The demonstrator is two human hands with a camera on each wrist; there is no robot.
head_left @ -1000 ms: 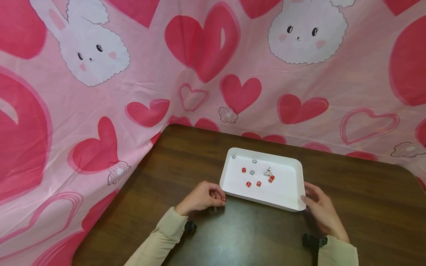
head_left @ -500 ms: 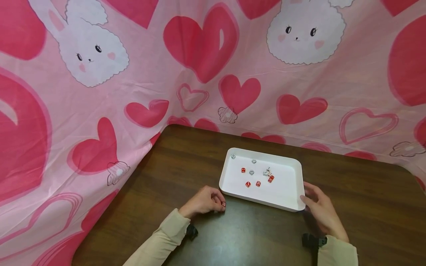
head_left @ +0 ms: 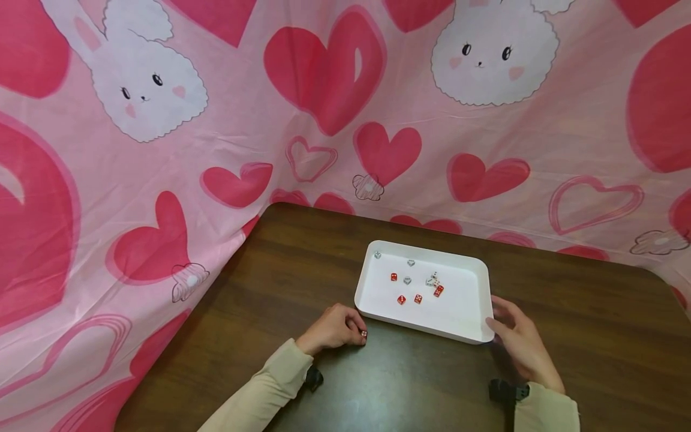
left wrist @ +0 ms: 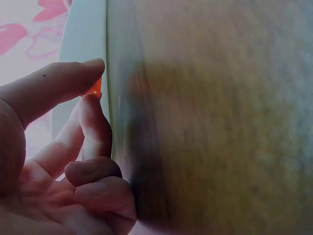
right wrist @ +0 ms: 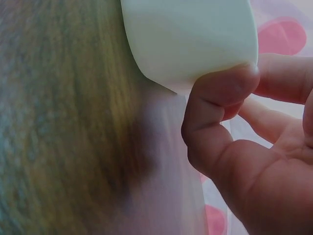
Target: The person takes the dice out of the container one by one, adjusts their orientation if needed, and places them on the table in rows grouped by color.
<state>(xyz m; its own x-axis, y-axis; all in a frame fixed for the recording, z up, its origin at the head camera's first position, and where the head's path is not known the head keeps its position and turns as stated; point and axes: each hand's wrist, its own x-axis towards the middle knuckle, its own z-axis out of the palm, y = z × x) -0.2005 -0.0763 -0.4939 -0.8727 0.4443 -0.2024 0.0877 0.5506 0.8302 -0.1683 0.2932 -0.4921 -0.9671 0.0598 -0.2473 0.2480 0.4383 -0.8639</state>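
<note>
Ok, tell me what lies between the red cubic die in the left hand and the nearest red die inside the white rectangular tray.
The head view shows brown wood-grain tabletop, the white tray's near wall, then bare tray floor.

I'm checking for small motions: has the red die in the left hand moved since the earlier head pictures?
Yes: in the head view, the red die in the left hand now sits slightly lower in the picture, farther from the white tray.
</note>
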